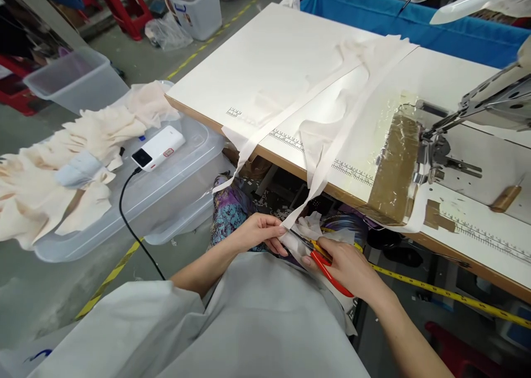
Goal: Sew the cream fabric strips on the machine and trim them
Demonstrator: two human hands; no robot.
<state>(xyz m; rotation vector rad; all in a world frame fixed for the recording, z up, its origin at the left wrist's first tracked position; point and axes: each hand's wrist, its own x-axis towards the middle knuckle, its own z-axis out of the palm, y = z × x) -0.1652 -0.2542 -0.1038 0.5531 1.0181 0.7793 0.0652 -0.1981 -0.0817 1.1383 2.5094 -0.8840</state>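
Note:
My left hand [265, 231] pinches a cream fabric strip [317, 184] over my lap, just off the table's front edge. In my right hand [348, 264] is a pair of small scissors with red handles [332, 276]. Their dark blades point left at the strip, close to my left fingertips; whether they are apart is too small to tell. The strip runs up over the white sewing table [249, 52], where more cream fabric lies loosely piled. A second strip end [226, 184] hangs over the edge to the left.
A sewing machine [431, 151] stands on the right of the table. On the left, a lidded plastic box [186, 184] bears cream fabric pieces [91, 140] and a white device [160, 148] with a black cable. A yellow measuring tape [435, 292] stretches below the table edge. Behind hangs a blue cloth bin [365, 13].

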